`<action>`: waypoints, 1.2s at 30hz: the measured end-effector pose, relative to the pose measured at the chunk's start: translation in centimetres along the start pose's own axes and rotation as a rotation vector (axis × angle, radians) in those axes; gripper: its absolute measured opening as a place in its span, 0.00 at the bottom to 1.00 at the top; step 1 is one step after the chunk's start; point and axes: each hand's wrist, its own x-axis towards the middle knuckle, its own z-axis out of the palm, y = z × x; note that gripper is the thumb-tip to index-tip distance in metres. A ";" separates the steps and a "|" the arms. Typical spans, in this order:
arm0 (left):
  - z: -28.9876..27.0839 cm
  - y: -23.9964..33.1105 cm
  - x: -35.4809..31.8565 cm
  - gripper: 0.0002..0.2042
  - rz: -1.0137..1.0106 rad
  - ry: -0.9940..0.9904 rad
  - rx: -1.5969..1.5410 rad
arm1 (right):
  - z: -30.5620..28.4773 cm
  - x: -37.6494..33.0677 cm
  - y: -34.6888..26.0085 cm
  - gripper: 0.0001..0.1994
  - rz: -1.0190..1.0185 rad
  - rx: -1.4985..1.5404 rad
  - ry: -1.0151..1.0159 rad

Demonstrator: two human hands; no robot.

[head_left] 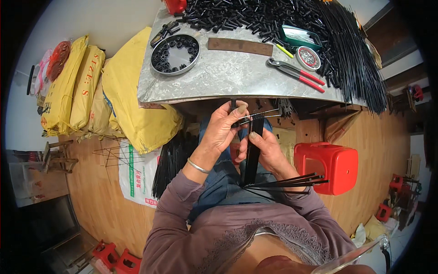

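Observation:
Over my lap, my left hand [223,129] is closed, thumb and fingers pinching a short black tube [234,109]. Thin silvery wire [271,112] runs from beside those fingers across the top of a bundle of slim black rods [252,155], which resemble umbrella ribs. My right hand [269,148] is wrapped round this bundle, its thumb pressed on the front. The bundle stands nearly upright between my hands. From its lower end, several black rods [283,183] fan out to the right, over my right forearm. Exactly how the wire meets the rods is too small to tell.
On the grey table [219,84] lie a round tin [175,55] of black rings, a brown strip [239,46], red-handled pincers [296,74], a pile of black tubes [237,16] and long black rods [356,55]. Beside me are a red stool [326,169] and yellow sacks [132,91].

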 end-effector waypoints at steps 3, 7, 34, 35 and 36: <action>0.3 -0.1 0.0 0.11 0.028 0.013 0.021 | 0.0 0.0 -0.1 0.16 -0.007 -0.009 0.003; 0.9 -0.1 0.1 0.11 0.064 0.030 0.037 | 0.1 -0.1 -0.3 0.15 -0.010 -0.015 0.019; 1.4 0.4 0.2 0.07 0.178 0.055 0.102 | 0.5 0.3 -0.3 0.14 0.009 -0.027 0.042; 1.4 0.5 0.2 0.07 0.178 0.055 0.102 | 0.5 0.3 -0.3 0.14 0.009 -0.026 0.042; 1.6 0.5 0.1 0.07 0.179 0.064 0.110 | 0.5 0.3 -0.4 0.14 0.011 -0.035 0.055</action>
